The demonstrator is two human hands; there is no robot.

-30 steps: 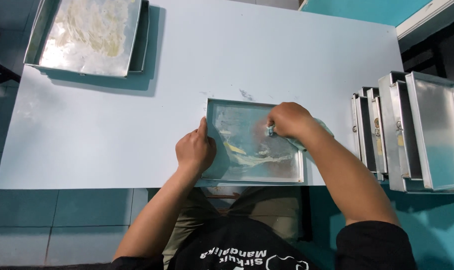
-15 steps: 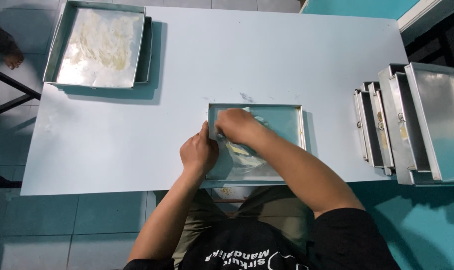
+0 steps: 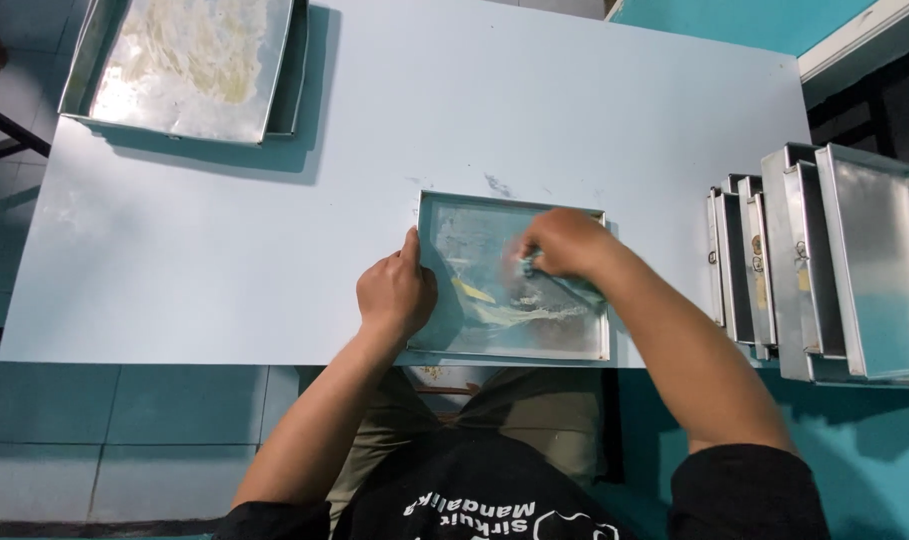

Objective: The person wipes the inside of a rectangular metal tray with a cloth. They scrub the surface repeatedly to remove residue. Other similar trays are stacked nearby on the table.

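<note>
A rectangular metal baking tray [image 3: 474, 222] lies on the pale table [image 3: 224, 240] in front of me, its bottom smeared with yellowish grease. My left hand [image 3: 394, 293] grips the tray's left rim. Inside the tray's upper right part, my right hand [image 3: 564, 243] is closed on a small light blue-green cloth [image 3: 530, 266] pressed against the bottom.
Two stacked greased trays [image 3: 189, 60] sit at the table's far left corner. Several metal trays [image 3: 824, 260] stand on edge and stacked at the right edge. Teal tiled floor [image 3: 124, 430] shows below the table's near edge.
My right hand with the cloth swept from the tray's right side to its upper left, then back to the upper right. My left hand stayed on the left rim.
</note>
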